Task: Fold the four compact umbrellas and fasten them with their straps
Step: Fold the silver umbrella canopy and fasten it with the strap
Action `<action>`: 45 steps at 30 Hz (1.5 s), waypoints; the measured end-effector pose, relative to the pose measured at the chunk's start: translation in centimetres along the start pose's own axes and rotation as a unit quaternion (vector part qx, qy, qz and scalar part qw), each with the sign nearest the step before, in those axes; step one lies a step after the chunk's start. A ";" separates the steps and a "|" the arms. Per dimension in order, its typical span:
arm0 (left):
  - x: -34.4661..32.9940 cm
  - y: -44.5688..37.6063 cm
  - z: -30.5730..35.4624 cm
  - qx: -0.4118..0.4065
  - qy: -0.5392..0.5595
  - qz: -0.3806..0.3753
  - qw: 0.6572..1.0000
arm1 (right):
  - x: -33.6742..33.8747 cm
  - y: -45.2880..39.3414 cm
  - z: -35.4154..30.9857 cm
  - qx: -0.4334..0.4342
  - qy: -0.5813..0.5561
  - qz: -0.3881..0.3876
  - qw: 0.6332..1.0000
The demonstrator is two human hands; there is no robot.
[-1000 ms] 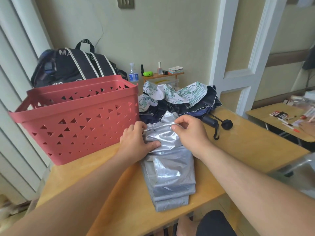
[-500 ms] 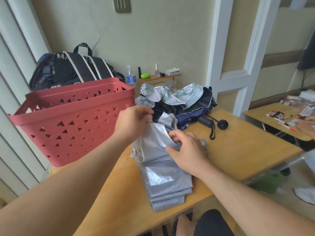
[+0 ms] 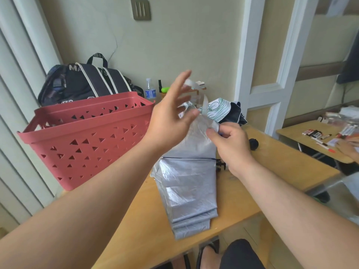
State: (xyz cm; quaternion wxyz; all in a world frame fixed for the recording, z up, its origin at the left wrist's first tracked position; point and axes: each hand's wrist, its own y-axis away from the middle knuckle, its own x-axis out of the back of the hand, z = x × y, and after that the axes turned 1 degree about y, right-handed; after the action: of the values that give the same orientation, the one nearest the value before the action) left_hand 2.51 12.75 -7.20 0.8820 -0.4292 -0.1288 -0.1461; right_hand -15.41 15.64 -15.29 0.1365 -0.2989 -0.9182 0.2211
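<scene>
Item — left hand [image 3: 171,117]: I see it raised, fingers spread, the silver strap [image 3: 202,98] curling off its fingertips; right hand [image 3: 231,144]: pinching the top of the silver umbrella [image 3: 190,187]; the umbrella lies pleated on the wooden table [image 3: 272,167], just beside the red basket [image 3: 87,140]; behind — a patterned umbrella [image 3: 219,109], unfolded; a black backpack [image 3: 85,82] past the basket.

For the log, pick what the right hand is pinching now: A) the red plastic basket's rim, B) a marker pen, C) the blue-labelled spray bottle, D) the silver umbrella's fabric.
D: the right hand pinches a fold of the silver folded umbrella's fabric above the wooden table, apart from the red perforated plastic basket.
</scene>
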 end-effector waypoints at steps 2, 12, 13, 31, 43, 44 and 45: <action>0.5 0.8 -1.2 0.057 -0.078 0.047 0.994 | 0.3 0.1 0.3 -0.004 -0.038 -0.003 0.999; 2.0 3.9 -4.0 0.162 -0.025 -0.023 0.986 | 0.5 2.0 -1.0 0.010 -0.013 -0.091 0.996; 2.0 4.0 -4.1 0.156 -0.043 -0.015 0.987 | 0.6 2.0 -1.0 0.021 0.007 -0.082 0.996; 3.0 8.6 -1.9 0.150 -0.059 -0.040 0.986 | 3.5 5.0 -1.4 0.114 0.156 -0.095 0.977; 2.4 14.0 -3.7 0.122 -0.220 -0.130 0.959 | 3.8 9.7 1.0 0.190 0.243 -0.176 0.935; 2.4 14.3 -3.9 0.099 -0.225 -0.144 0.958 | 3.8 10.1 1.5 0.190 0.244 -0.182 0.934; 2.4 14.6 -4.1 0.074 -0.230 -0.159 0.957 | 3.9 10.5 1.8 0.190 0.248 -0.190 0.931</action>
State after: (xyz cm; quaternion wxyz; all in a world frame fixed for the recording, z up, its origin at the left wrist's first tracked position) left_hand 10.50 17.72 -19.36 0.8232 -0.3587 -0.4050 -0.1723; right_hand -14.00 25.03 -21.50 0.4535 -0.1323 -0.8356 0.2803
